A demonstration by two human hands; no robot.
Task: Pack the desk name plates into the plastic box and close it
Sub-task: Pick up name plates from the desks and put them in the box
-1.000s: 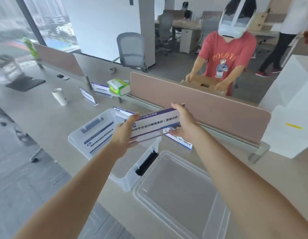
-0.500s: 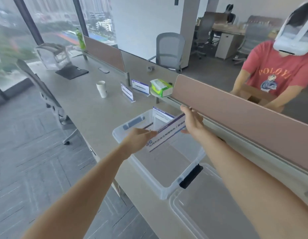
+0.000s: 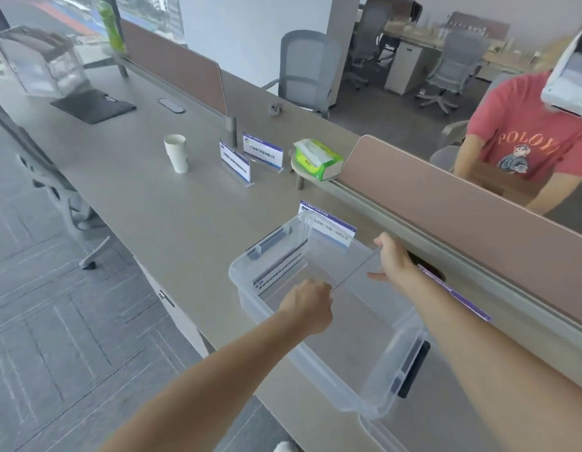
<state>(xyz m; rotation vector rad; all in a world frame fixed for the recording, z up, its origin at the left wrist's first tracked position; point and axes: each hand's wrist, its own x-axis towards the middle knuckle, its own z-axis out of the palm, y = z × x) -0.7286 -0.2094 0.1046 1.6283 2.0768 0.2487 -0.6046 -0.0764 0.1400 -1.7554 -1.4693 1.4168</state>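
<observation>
I've got both hands, left hand (image 3: 307, 305) and right hand (image 3: 392, 261), pinching a name plate (image 3: 354, 271) edge-on over the box (image 3: 270, 308) so it slots in flat.

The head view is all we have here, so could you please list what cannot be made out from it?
- Held name plate, head view: seen edge-on between the left hand and right hand, so its print is hidden.
- Plate along the plastic box's far-left wall: text blurred by the clear plastic.
- Lid: cut off by the bottom edge.
- Two standing plates: lettering too small.
</observation>
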